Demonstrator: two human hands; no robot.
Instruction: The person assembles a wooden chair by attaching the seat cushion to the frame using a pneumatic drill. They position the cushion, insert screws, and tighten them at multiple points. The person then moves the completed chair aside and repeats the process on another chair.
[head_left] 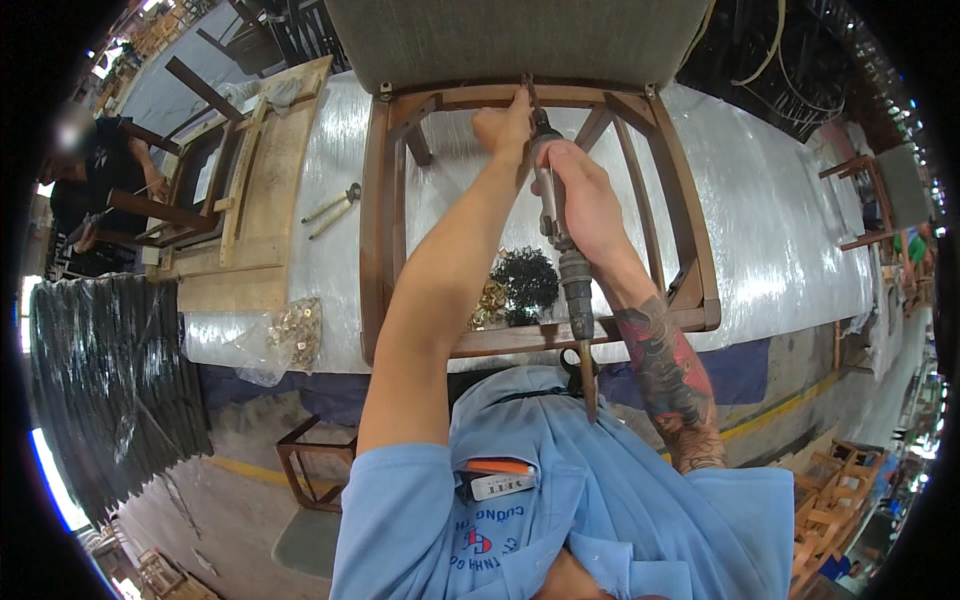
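Observation:
A brown wooden chair frame (375,230) lies on the wrapped table, its grey upholstered panel (520,40) at the far side. My right hand (585,195) is wrapped round an air screwdriver (575,270), whose hose end points back toward my shirt. The tool's front end reaches the frame's far rail near its middle. Beside that tip my left hand (508,125) is closed, fingers pinched at the rail; what they hold is too small to make out. Inside the frame, near its front rail, sit a heap of black screws (528,280) and some brass-coloured hardware (489,305).
Pincers (332,211) lie left of the frame, and a clear bag of brass-coloured fittings (296,338) is at the table's near edge. A wooden pallet board (255,270) adjoins on the left, where another person handles a chair frame. Stacked dark wrapped pieces (115,380) stand lower left.

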